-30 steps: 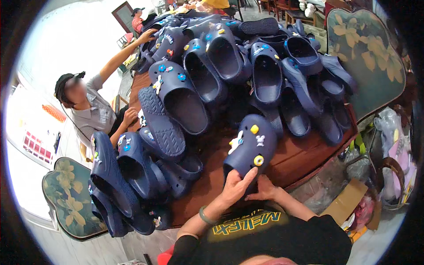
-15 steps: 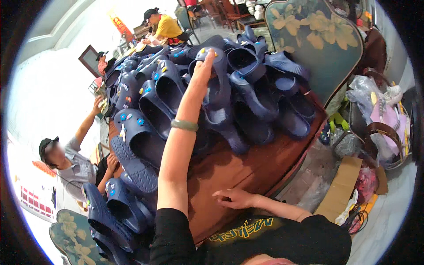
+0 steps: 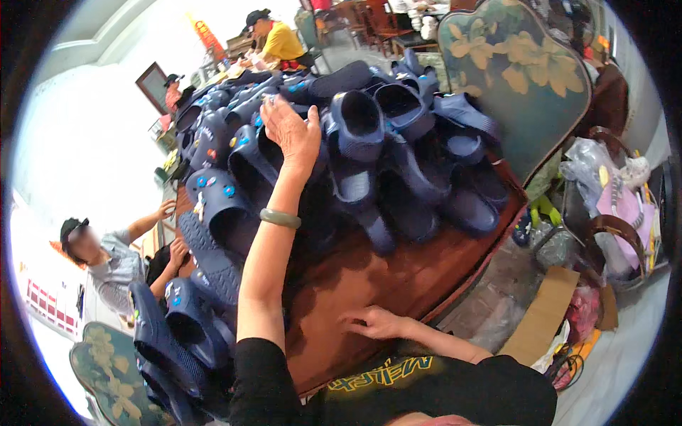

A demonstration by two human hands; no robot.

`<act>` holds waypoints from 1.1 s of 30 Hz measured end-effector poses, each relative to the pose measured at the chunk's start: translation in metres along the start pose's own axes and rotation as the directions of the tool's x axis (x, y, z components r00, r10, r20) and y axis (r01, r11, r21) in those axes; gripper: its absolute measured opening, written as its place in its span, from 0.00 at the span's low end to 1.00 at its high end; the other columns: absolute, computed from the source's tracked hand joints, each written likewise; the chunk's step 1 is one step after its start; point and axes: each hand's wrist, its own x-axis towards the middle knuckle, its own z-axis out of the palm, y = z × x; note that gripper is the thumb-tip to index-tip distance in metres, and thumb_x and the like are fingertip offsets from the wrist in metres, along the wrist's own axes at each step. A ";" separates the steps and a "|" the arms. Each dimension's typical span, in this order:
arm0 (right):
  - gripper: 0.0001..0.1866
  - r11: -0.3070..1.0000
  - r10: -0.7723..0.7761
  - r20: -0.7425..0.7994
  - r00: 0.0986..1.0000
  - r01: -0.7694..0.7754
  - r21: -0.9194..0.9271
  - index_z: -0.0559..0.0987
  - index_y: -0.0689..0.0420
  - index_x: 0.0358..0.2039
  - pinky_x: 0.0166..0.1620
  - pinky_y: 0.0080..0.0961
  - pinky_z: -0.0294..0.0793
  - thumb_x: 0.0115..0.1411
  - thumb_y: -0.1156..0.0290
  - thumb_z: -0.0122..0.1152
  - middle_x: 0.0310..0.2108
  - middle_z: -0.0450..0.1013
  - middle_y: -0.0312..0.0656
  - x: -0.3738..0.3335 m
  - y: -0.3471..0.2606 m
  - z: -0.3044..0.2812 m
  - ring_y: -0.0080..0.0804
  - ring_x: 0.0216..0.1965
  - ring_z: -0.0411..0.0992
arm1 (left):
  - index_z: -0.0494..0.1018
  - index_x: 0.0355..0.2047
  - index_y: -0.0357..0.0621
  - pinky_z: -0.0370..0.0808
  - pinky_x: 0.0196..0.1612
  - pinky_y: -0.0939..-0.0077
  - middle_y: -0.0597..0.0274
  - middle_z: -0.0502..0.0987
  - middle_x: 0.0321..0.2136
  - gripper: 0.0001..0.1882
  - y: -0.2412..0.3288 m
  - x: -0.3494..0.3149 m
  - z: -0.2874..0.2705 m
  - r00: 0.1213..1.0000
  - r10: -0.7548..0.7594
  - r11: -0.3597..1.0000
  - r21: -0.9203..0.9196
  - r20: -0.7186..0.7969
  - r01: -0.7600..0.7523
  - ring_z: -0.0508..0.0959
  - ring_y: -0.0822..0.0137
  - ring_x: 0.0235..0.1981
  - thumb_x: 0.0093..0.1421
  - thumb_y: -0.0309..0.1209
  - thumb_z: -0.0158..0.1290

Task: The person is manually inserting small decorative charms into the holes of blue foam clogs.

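Observation:
A large pile of dark blue clogs [image 3: 415, 167], several with small coloured charms on their toes, covers much of the table. My left hand [image 3: 290, 136] reaches over the pile, fingers stretched and thumb apart. It lies over a charm-decorated clog [image 3: 268, 152], partly hiding it; whether the fingertips touch it is unclear. Just right of this hand, another clog [image 3: 357, 117] rests with its opening toward me. My right hand [image 3: 373, 323] hovers low over the brown table cover [image 3: 355, 280], loosely bent, finger and thumb apart, nothing held. One clog shows its patterned sole [image 3: 207, 245] left of my forearm.
A co-worker in a grey shirt [image 3: 117, 263] sits at the left edge. Another person in yellow [image 3: 283, 44] is at the far end. A flowered chair back [image 3: 515, 85] stands at the far right, bags [image 3: 611, 192] and cardboard [image 3: 543, 312] nearer. More clogs [image 3: 192, 323] crowd the lower left.
My left hand has let go of the clog it was on and moved left to another clog. The co-worker's raised arm has come down. My right hand stays low over the table.

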 end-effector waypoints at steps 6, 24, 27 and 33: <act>0.17 0.998 0.050 -0.010 0.999 -0.051 -0.044 0.74 0.57 0.50 0.44 0.34 0.75 0.63 0.65 0.55 0.39 0.78 0.49 0.003 -0.002 -0.004 0.44 0.41 0.77 | 0.42 0.64 0.24 0.44 0.68 0.50 0.30 0.43 0.65 0.54 -0.049 -0.006 -0.010 0.790 -0.375 0.923 0.120 0.484 0.365 0.42 0.39 0.68 0.52 0.47 0.60; 0.16 0.996 0.085 -0.013 0.996 -0.085 -0.013 0.74 0.57 0.50 0.45 0.34 0.74 0.65 0.66 0.53 0.41 0.77 0.49 0.002 -0.004 -0.002 0.45 0.43 0.76 | 0.52 0.65 0.37 0.64 0.57 0.70 0.51 0.68 0.57 0.37 -0.051 -0.006 0.030 0.830 -0.199 0.610 -0.597 0.520 0.521 0.69 0.59 0.56 0.58 0.29 0.55; 0.16 0.996 0.091 -0.002 0.996 -0.091 -0.003 0.74 0.58 0.50 0.46 0.33 0.74 0.65 0.66 0.54 0.41 0.77 0.49 0.002 -0.004 0.002 0.44 0.43 0.76 | 0.58 0.62 0.36 0.65 0.56 0.71 0.55 0.70 0.54 0.31 -0.023 -0.029 -0.031 0.907 -0.094 0.438 -0.801 0.410 0.407 0.70 0.62 0.53 0.59 0.27 0.54; 0.15 0.991 0.124 -0.079 0.989 -0.119 0.060 0.73 0.60 0.50 0.46 0.28 0.73 0.66 0.66 0.52 0.42 0.76 0.45 -0.006 0.004 0.010 0.34 0.44 0.75 | 0.67 0.54 0.33 0.67 0.54 0.74 0.60 0.74 0.49 0.20 0.006 -0.115 -0.211 0.744 0.057 0.437 -0.686 0.666 0.581 0.72 0.69 0.49 0.61 0.23 0.53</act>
